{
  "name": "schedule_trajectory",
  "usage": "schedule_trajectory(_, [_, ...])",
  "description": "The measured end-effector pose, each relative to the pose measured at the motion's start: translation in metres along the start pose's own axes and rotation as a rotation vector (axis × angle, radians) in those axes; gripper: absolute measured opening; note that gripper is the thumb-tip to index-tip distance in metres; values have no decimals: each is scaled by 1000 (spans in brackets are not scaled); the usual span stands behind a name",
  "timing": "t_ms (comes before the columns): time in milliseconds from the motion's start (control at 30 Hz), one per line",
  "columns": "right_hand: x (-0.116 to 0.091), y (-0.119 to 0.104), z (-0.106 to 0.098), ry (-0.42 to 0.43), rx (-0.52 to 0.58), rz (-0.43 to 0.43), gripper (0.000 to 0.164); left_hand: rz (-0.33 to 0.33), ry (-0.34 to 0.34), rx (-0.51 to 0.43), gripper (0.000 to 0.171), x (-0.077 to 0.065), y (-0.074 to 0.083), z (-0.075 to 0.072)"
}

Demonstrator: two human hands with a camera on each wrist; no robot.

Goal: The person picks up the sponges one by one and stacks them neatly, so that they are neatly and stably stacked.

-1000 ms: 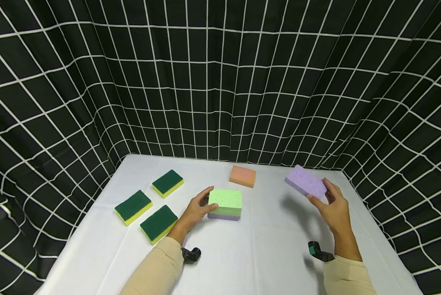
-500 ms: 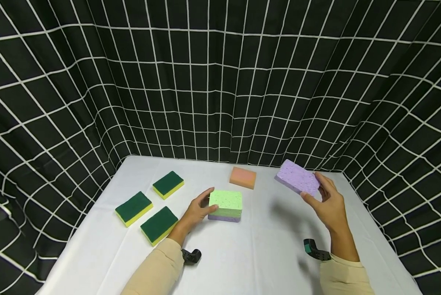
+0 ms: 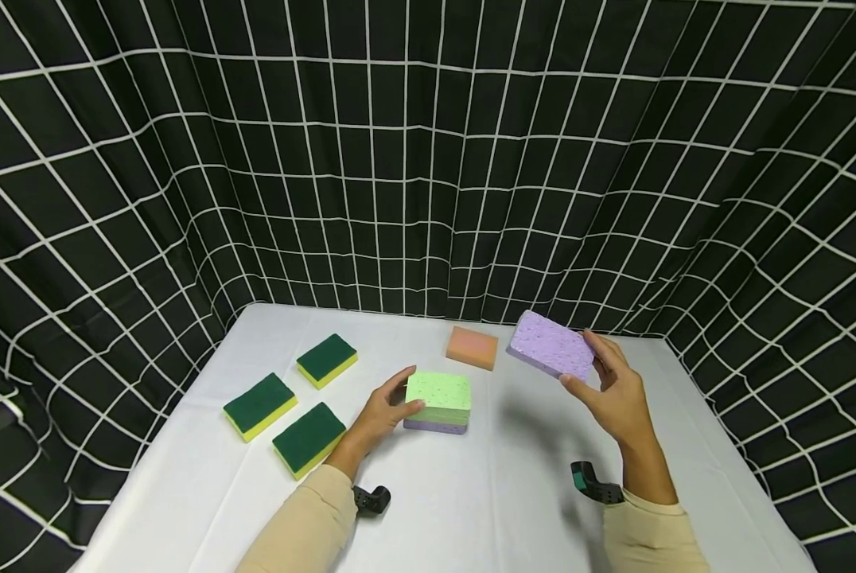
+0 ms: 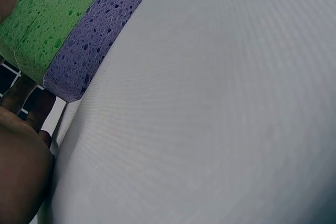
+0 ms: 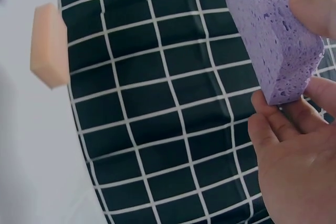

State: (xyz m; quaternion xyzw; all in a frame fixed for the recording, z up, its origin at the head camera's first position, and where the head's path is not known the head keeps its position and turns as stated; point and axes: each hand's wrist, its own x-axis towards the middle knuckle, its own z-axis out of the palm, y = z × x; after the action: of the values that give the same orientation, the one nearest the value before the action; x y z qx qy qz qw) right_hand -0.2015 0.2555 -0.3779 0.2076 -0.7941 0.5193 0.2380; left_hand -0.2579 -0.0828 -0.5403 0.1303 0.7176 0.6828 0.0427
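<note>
My right hand (image 3: 617, 402) holds a purple sponge (image 3: 551, 345) by its right end, raised above the table and tilted. In the right wrist view the thumb lies on one side of this purple sponge (image 5: 278, 40) and the fingers on the other. My left hand (image 3: 381, 411) grips the left end of a sponge stack in the middle of the table. Green sponges (image 3: 438, 394) form its upper part, with a seam showing in the left wrist view. Beneath them lies another purple sponge (image 4: 100, 35), flat on the cloth.
An orange sponge (image 3: 472, 348) lies behind the stack, near the table's back edge. Left of my left hand are three yellow sponges with green scouring tops (image 3: 309, 439). A white cloth covers the table (image 3: 457, 509); black gridded curtains (image 3: 371, 159) surround its back and sides.
My right hand has carried the purple sponge leftward, towards the stack and the orange sponge. The left hand and the stack have stayed in place.
</note>
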Motion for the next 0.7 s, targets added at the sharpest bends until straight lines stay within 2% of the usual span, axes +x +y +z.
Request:
schedule_trajectory(233, [4, 2, 16, -57, 65, -15, 73, 7, -23, -4, 74, 1, 3, -1])
schedule_trajectory(500, [10, 3, 44, -148, 156, 11, 71, 2, -44, 17, 77, -9, 29, -3])
schedule_trajectory(700, [11, 4, 66, -210, 210, 8, 71, -15, -8, 4, 77, -2, 8, -1])
